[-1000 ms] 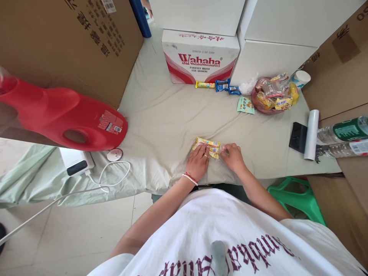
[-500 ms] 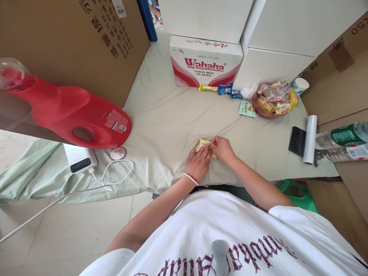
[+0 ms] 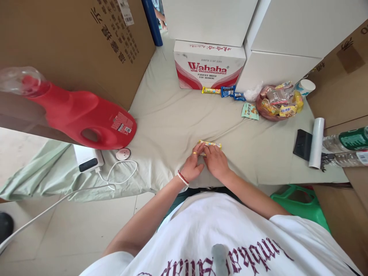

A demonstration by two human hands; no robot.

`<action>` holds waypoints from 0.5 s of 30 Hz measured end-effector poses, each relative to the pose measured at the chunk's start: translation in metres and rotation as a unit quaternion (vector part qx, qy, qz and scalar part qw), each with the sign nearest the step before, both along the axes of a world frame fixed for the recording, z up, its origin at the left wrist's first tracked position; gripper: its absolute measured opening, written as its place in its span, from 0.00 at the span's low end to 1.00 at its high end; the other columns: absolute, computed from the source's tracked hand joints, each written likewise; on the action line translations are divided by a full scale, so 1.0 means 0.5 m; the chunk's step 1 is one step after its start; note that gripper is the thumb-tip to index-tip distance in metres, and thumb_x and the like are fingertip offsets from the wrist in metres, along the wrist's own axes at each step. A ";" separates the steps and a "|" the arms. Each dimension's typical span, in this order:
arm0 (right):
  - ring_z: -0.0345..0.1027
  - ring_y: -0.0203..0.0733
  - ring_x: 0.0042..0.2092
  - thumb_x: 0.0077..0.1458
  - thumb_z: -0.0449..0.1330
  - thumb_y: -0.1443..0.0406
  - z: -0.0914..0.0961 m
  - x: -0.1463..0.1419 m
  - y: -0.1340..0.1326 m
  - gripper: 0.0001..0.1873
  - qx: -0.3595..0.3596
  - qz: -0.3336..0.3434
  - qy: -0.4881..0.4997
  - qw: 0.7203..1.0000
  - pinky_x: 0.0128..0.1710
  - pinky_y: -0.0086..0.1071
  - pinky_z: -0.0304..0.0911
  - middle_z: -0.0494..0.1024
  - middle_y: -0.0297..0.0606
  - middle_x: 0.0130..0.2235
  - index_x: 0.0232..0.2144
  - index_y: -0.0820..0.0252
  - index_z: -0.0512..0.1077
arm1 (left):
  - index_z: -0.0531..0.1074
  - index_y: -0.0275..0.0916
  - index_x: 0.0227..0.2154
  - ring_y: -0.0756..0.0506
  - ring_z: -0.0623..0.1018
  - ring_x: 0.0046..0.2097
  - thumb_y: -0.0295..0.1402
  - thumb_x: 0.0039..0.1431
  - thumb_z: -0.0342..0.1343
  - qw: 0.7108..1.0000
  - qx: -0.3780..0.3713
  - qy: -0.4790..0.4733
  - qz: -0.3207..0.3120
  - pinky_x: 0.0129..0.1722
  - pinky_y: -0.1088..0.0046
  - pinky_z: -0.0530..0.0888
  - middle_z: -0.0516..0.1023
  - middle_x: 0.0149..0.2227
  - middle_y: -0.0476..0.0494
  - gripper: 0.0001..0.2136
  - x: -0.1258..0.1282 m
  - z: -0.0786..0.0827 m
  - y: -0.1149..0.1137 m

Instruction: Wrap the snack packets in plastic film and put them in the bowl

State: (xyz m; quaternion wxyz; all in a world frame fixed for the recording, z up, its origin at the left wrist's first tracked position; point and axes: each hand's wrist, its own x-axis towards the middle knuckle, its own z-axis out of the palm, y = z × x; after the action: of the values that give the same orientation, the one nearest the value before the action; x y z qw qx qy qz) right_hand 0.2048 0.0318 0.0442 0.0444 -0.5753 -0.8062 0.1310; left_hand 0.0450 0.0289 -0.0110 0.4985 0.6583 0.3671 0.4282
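A yellow snack wrapper lies on the cloth in front of me, its far edge showing as a narrow strip past my fingertips. My left hand, with a ring and a red and white bracelet, reaches its fingers over the wrapper's left part, thumb apart. Close beside it, my right hand has its fingers bent together over the wrapper's middle, and its thumb is mostly covered. The hands hide most of the wrapper, so I cannot tell whether anything is inside it.
A bowl of packaged snacks, a green packet, blue packets and a yellow stick packet lie at the back, by a Wahaha carton. Left are a red jug and a power bank; right, a white roll.
My right hand has gone from pinching the wrapper's right side to lying over its middle. My left thumb has spread. The wrapper now shows as a narrower strip, and the view has shifted slightly.
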 end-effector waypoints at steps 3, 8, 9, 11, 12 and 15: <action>0.66 0.56 0.56 0.70 0.51 0.69 0.005 0.004 0.027 0.14 0.008 0.011 -0.005 1.000 0.57 0.50 0.60 0.77 0.51 0.50 0.51 0.61 0.74 | 0.57 0.46 0.69 0.37 0.66 0.71 0.23 0.53 0.58 0.996 0.013 -0.018 0.085 0.73 0.49 0.58 0.63 0.70 0.37 0.39 -0.009 0.024 -0.007; 0.68 0.54 0.52 0.68 0.55 0.63 0.029 0.070 0.052 0.12 -0.057 -0.065 0.244 0.966 0.54 0.47 0.63 0.78 0.49 0.49 0.48 0.60 0.75 | 0.69 0.46 0.54 0.39 0.73 0.63 0.34 0.55 0.67 0.953 -0.146 -0.119 0.238 0.63 0.54 0.70 0.71 0.60 0.41 0.24 -0.032 0.061 -0.018; 0.69 0.52 0.50 0.68 0.56 0.59 0.034 0.083 0.051 0.12 -0.095 -0.086 0.341 0.931 0.51 0.45 0.66 0.78 0.47 0.47 0.48 0.59 0.74 | 0.69 0.47 0.54 0.39 0.74 0.62 0.37 0.55 0.69 0.938 -0.202 -0.156 0.234 0.60 0.55 0.72 0.72 0.60 0.41 0.24 -0.028 0.069 -0.019; 0.72 0.47 0.44 0.66 0.59 0.50 0.040 0.102 0.044 0.17 -0.198 -0.117 0.522 0.821 0.46 0.41 0.69 0.79 0.41 0.43 0.46 0.56 0.74 | 0.70 0.47 0.54 0.39 0.76 0.60 0.43 0.55 0.71 0.904 -0.308 -0.227 0.190 0.56 0.56 0.75 0.74 0.59 0.41 0.26 -0.008 0.085 -0.019; 0.73 0.46 0.41 0.62 0.62 0.47 0.039 0.107 0.038 0.20 -0.250 -0.129 0.586 0.760 0.43 0.39 0.70 0.80 0.39 0.41 0.45 0.55 0.74 | 0.70 0.47 0.54 0.40 0.78 0.57 0.45 0.54 0.71 0.888 -0.351 -0.254 0.157 0.53 0.57 0.77 0.76 0.57 0.41 0.27 0.006 0.092 -0.017; 0.73 0.42 0.36 0.51 0.71 0.44 0.024 0.108 0.015 0.26 -0.344 -0.165 0.669 0.638 0.39 0.37 0.71 0.80 0.36 0.36 0.40 0.56 0.75 | 0.73 0.43 0.50 0.43 0.82 0.45 0.44 0.49 0.75 0.862 -0.411 -0.281 0.098 0.45 0.63 0.78 0.81 0.46 0.43 0.28 0.057 0.103 -0.006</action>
State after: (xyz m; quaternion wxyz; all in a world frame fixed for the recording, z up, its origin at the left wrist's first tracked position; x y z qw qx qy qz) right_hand 0.2590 0.0396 0.0560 0.3915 -0.4274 -0.3444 0.7385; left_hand 0.0735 0.0259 0.0407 0.7614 0.2066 0.4167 0.4516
